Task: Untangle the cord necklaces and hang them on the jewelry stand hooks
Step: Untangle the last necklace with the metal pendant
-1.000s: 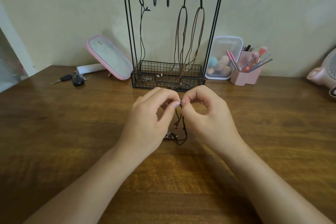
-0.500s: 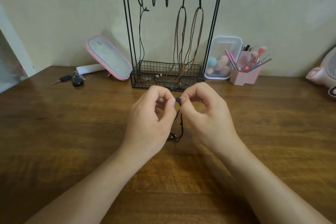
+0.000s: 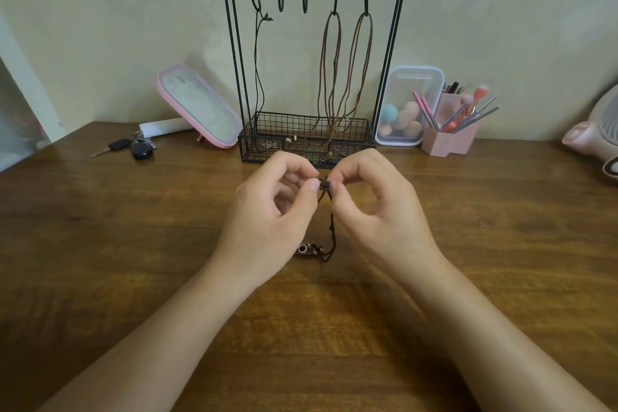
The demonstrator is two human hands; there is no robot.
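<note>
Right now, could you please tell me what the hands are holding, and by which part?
The left hand and right hand both pinch the black cord necklace at a knot near its top; the pendant is down by the table.

We see a wooden counter (image 3: 133,244): keys (image 3: 133,148) and a pink mirror (image 3: 197,104) far left, the jewelry stand (image 3: 267,152) far centre, a clear box (image 3: 408,100) and brush holder (image 3: 448,140) far right.

Soft even light, faint shadows, wide-angle edge bending.
</note>
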